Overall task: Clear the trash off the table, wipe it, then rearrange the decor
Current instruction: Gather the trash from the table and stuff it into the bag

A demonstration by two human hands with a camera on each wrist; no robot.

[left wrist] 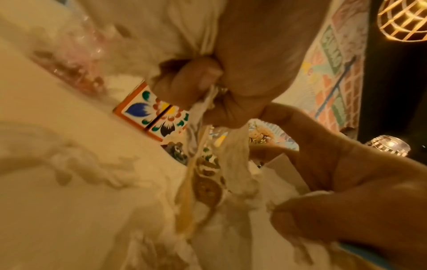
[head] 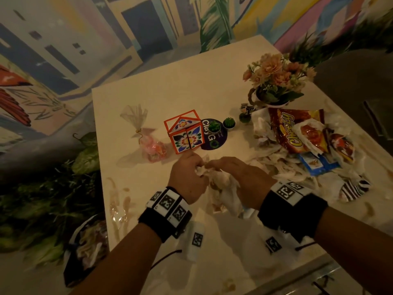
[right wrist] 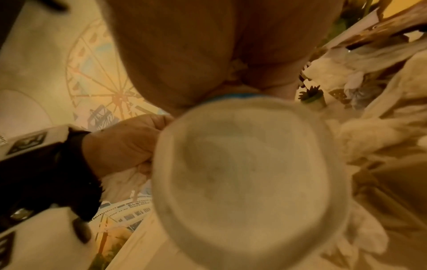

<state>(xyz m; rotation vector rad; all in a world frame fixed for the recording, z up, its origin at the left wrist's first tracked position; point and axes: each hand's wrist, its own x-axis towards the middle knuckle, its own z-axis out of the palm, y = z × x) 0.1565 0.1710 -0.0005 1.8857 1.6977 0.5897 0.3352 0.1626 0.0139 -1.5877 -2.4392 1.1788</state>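
Note:
Over the middle of the white table (head: 170,86), both hands meet on a crumpled, brown-stained tissue wad (head: 223,188). My left hand (head: 196,168) pinches its top edge, and the left wrist view shows the fingers (left wrist: 184,85) curled into the stained tissue (left wrist: 208,186). My right hand (head: 214,165) grips the wad from the other side. A blurred round white cup-like thing (right wrist: 249,173) hangs under the right palm (right wrist: 208,54). A trash pile with a Cheezy chip bag (head: 293,128) lies to the right.
Just beyond the hands stand an orange floral house-shaped box (head: 186,135), a pink candy bag (head: 153,145), a dark round coaster (head: 212,137) and small cactus pots (head: 229,123). A flower pot (head: 276,81) stands at the back right. Brown smears (head: 117,201) mark the near left. A lined bin (head: 87,248) sits below the left edge.

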